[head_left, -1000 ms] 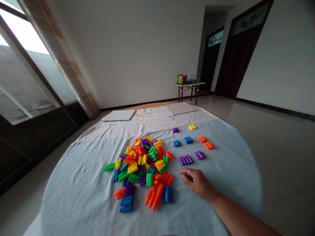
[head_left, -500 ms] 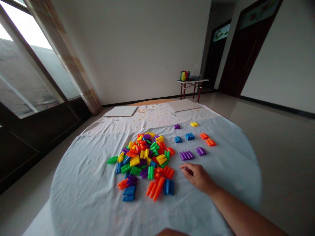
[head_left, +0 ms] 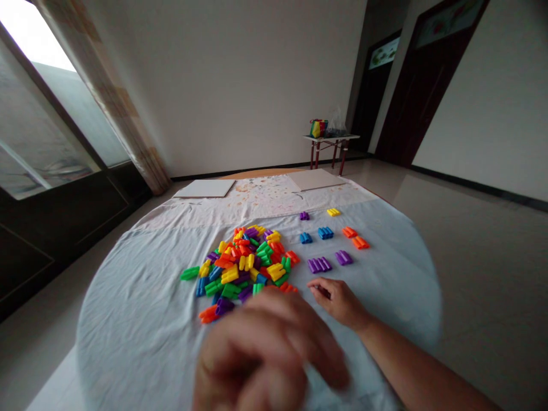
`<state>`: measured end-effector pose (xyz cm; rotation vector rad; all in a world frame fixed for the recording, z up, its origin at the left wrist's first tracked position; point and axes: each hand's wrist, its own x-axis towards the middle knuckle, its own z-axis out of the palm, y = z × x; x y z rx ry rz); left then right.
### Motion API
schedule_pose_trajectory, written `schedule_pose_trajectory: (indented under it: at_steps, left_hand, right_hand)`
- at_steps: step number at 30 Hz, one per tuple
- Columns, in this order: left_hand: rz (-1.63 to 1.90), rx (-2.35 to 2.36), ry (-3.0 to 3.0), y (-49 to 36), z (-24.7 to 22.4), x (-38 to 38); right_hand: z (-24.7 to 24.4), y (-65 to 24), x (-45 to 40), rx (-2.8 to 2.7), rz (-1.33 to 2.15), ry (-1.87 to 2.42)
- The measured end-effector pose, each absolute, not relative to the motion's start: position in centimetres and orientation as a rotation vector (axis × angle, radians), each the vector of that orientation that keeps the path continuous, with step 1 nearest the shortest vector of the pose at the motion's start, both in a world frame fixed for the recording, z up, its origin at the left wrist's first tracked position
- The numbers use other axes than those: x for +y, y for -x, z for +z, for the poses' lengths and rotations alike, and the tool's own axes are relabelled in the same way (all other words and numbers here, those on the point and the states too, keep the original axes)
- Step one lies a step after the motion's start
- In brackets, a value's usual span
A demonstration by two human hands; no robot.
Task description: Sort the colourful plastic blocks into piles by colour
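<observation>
A pile of plastic pieces in green, yellow, orange, purple and blue lies on the cloth-covered table. To its right sit separate pieces: purple ones, blue ones, orange ones and a yellow one. My right hand rests on the cloth just below the purple pieces, fingers curled together; whatever it may hold is hidden. Large and blurred in the foreground, my left hand is raised with bent fingers and covers the near part of the pile. Its grip cannot be made out.
Two flat boards, a white one and a beige one, lie at the table's far side. Beyond stands a small table with a colourful bag and a clear plastic bag. A curtain hangs by the window at left.
My left hand has risen from the bottom edge into the foreground, over the near pieces. My right hand stays curled in nearly the same place. The view has shifted slightly.
</observation>
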<state>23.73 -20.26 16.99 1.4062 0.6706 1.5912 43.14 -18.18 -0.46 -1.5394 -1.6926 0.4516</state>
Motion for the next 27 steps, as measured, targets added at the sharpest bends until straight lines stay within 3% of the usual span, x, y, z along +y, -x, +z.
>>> schedule_pose_trajectory:
  at_steps: [3, 7, 13, 22, 27]
  left_hand:
    - [1.718, 0.691, -1.145, -21.9, 16.1, -15.3]
    - [1.898, 1.155, -1.181, -19.0, 10.8, -8.6]
    - [1.831, 1.552, -1.365, -15.2, 4.6, -5.3]
    - [1.778, 1.729, -1.332, -13.0, 3.5, -4.7]
    - [1.621, 1.935, -1.335, -11.8, 3.8, -4.5]
  right_hand:
    - [-0.3, -42.9, -18.2, -1.73, 0.427, 1.516]
    - [0.8, -42.0, -18.6, -1.844, 0.429, 1.464]
    - [2.0, -40.0, -18.7, -2.132, 0.454, 1.283]
    - [1.5, -40.1, -18.8, -2.053, 0.373, 1.514]
    - [2.7, -41.7, -19.3, -2.024, 0.515, 1.681]
